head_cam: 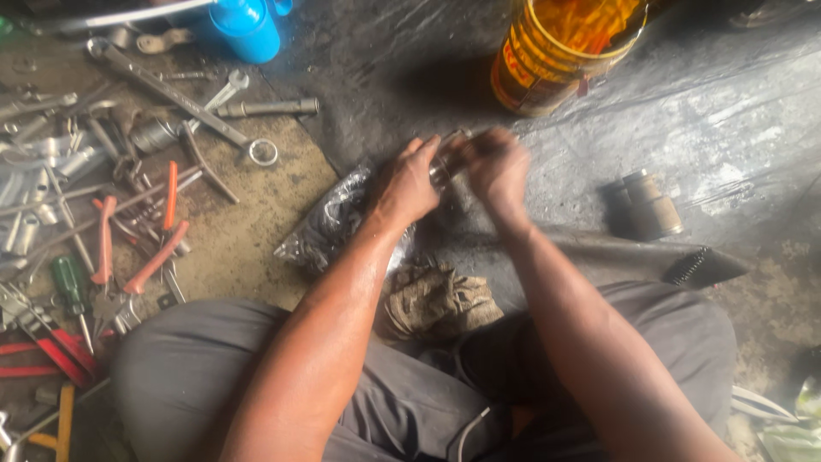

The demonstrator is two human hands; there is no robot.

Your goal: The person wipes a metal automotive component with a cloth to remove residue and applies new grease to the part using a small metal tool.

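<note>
At the far left, a heap of hand tools (77,197) lies on the floor: wrenches, sockets, a green-handled screwdriver (70,291) and orange-handled pliers (137,257). A long spanner (171,96) slants across the pile, and a blue plastic container (246,27) stands above it.

Nearer the middle, a crumpled clear plastic bag (329,224) sits on the dark floor sheet (727,111), just beside the left hand (409,181). A dirty rag (436,301) lies below it, between the person's knees.

The left hand curls its fingers (421,152) around the near end of a small metal part (446,164), and the right hand (498,167) closes over its far end, so both hands grasp the same piece. The part sits between the two hands, held above the floor sheet, mostly covered by them. What shows is a short, shiny, grey cylindrical piece; motion blur hides its detail. Its long axis runs roughly from lower left to upper right, from the left hand's fingers up toward the right hand; which end is which cannot be told.

Above the right hand, an orange-yellow bucket (560,51) stands on the sheet. Further right, a dull metal cylinder (652,204) lies on its side, well apart from the hands, and a dark flat piece with a coiled spring (697,265) lies below it.
</note>
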